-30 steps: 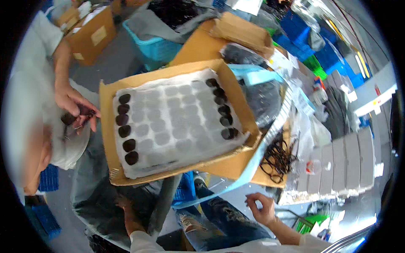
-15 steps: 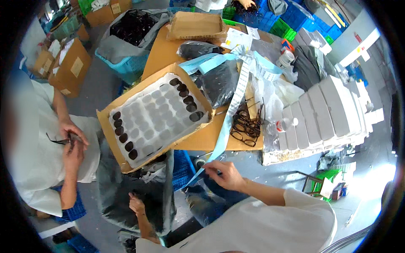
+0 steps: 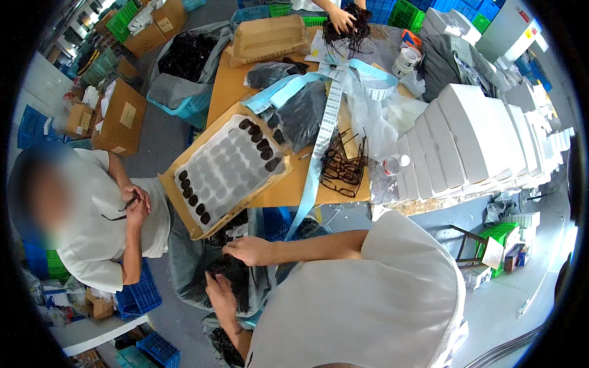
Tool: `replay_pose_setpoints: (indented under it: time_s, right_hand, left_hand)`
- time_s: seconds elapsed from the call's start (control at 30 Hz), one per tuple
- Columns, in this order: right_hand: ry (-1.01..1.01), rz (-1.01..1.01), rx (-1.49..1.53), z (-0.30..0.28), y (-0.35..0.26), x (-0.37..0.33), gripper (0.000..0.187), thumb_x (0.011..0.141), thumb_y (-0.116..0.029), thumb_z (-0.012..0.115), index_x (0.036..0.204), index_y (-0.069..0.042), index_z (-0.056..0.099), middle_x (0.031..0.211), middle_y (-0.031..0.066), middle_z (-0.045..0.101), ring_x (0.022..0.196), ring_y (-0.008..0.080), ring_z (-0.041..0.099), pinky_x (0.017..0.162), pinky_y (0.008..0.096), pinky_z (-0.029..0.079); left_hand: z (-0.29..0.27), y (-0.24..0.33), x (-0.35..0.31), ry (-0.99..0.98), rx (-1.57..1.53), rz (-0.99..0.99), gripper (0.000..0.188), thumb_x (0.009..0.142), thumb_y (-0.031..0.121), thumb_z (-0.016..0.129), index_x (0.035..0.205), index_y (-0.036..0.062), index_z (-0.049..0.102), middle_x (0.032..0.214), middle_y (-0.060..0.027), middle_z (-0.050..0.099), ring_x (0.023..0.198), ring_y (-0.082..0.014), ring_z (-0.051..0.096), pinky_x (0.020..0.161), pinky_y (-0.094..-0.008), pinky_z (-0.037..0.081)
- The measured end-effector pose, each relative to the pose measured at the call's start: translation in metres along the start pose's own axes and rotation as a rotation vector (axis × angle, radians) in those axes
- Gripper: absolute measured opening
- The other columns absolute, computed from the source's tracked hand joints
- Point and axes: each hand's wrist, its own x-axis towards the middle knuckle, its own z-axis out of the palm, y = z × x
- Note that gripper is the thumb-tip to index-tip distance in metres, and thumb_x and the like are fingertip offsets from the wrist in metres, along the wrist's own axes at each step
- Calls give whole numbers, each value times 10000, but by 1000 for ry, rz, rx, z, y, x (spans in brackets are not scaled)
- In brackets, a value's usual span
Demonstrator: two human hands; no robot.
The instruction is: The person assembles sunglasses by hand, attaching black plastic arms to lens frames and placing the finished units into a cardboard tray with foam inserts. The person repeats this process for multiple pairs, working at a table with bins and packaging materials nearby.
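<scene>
My left hand (image 3: 222, 294) and my right hand (image 3: 248, 250) are close together over a large grey bag (image 3: 190, 273) with dark pieces (image 3: 236, 273) in it. The fingers of both are curled in; what they hold, if anything, blends into the dark contents. Just beyond stands a shallow cardboard box (image 3: 175, 178) at the table's left corner. On its white sheet (image 3: 227, 165) dark sunglass lenses (image 3: 196, 200) line two opposite edges, with grey oval marks between. A pale blue strip of labels (image 3: 313, 178) hangs off the table near my right forearm.
A co-worker at left holds dark glasses (image 3: 126, 207); another person's hand (image 3: 341, 20) grips dark frames at the far end. On the table lie eyeglass frames (image 3: 343, 165), a plastic bottle (image 3: 392, 164) and stacked white boxes (image 3: 454, 141). Blue crates (image 3: 140, 291) stand lower left.
My right hand has left the label strip and moved left and down, beside my left hand. My left hand has shifted slightly right. The far person's hand now grips dark frames on the table.
</scene>
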Motion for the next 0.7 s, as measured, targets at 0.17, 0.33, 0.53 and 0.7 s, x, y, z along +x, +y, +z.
replay_pose_setpoints:
  time_s: [0.17, 0.33, 0.53, 0.7]
  right_hand:
    - [55, 75, 70, -33, 21, -13, 235, 914, -164, 554, 1066, -2, 478, 828, 180, 625, 651, 365, 613, 570, 425, 493]
    - [-2, 428, 929, -79, 25, -5, 206, 950, -119, 544, 1093, -4, 450, 751, 140, 587, 608, 208, 631, 535, 328, 492]
    - [114, 183, 545, -38, 55, -19, 223, 880, -132, 573, 1033, 30, 571, 958, 200, 605, 938, 331, 590, 825, 405, 464]
    - [169, 413, 642, -54, 38, -31, 190, 777, -105, 629, 910, 31, 628, 852, 224, 636, 779, 396, 616, 679, 379, 491]
  left_hand:
    - [-29, 68, 24, -189, 65, 20, 416, 1018, 327, 434, 1122, -56, 557, 847, -144, 615, 676, -268, 587, 599, -400, 462]
    - [43, 42, 51, 12, -469, 27, 617, 994, 475, 409, 1389, 1, 404, 1347, -182, 498, 1253, -293, 487, 1010, -427, 408]
    - [136, 42, 64, 95, -1045, 4, 280, 1018, 155, 416, 1168, -34, 556, 1244, -187, 586, 1137, -249, 553, 986, -359, 433]
    - [160, 54, 49, 289, -818, 63, 263, 1005, 80, 359, 1086, -67, 560, 1132, -126, 633, 992, -193, 579, 893, -305, 458]
